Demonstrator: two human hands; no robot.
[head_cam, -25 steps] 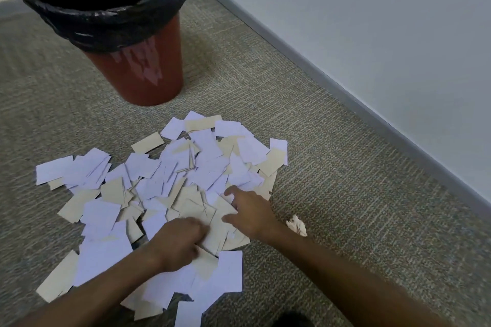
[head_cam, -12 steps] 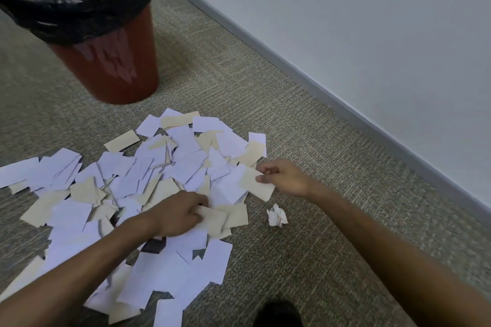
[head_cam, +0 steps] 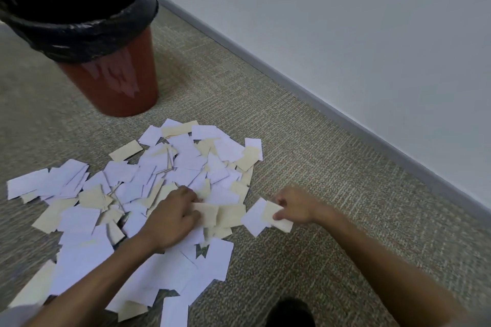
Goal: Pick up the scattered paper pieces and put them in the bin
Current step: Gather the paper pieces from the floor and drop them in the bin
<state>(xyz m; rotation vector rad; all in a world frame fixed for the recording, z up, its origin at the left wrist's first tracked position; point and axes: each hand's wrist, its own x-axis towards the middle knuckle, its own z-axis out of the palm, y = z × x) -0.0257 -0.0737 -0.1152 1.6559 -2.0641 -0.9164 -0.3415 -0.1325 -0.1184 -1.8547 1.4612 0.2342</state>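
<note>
Scattered paper pieces [head_cam: 148, 194], white & cream rectangles of cut sheet, strewn in a loose overlapping heap on grey-brown ribbed carpet [head_cam: 332, 167], just in front of red plastic bin w/ black liner bag [head_cam: 111, 79]; none visibly in bin yet. Right hand [head_cam: 295, 207], off heap's right edge & farther from bin, pinching a cream piece w/ a white one fanned beside it. Left hand [head_cam: 172, 215], on heap's near-centre, fingers curled over cream slips, gripping them. Step in hand, prob.: gathering a handful per hand before carrying to bin. To do well: rake slips together w/ fingertips, stack flat, squeeze firmly so none flutter out; scoop under from carpet rather than picking singly; carry low, release only once over bin's mouth, inside liner rim. Outliers far left of bin best swept inward first.
</note>
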